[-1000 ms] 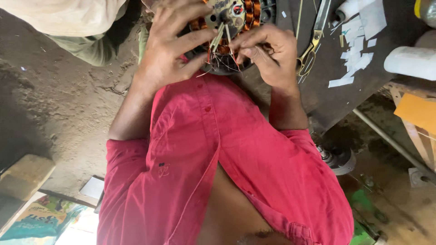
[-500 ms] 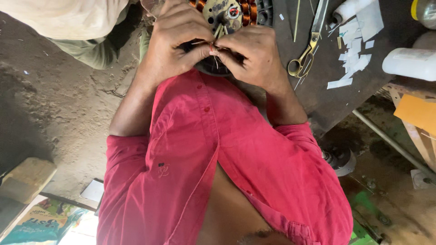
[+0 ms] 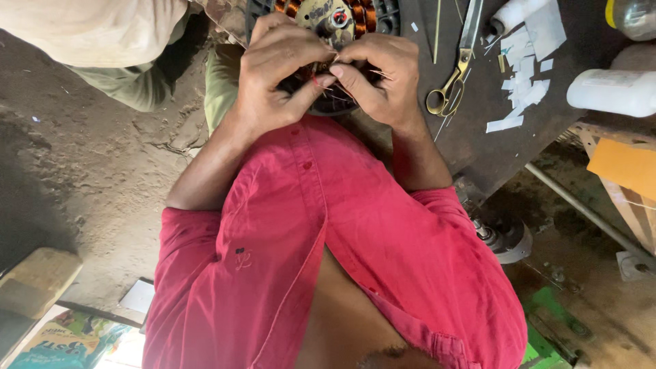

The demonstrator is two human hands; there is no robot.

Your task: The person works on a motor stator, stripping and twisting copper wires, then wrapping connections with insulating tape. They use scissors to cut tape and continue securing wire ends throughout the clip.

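Sitting at nine o'clock, a wooden block (image 3: 37, 280) is resting on the dirt floor (image 3: 82, 171), with another person's pale sleeve (image 3: 96, 31) at eleven o'clock. Moving rightward, the left hand (image 3: 277, 78) is pinching thin wire (image 3: 321, 83) at the rim of the round motor stator (image 3: 328, 20) with copper coils, its grip closing on the strands. The right hand (image 3: 379, 82), touching the left at the fingertips, is gripping the same wire; both hands are covering the stator's near edge. Past them, at one o'clock, yellow-handled scissors (image 3: 454, 75) are lying on the dark tabletop (image 3: 492, 150), near white paper scraps (image 3: 523, 89). At two o'clock a white bottle (image 3: 611, 92) is lying on its side.
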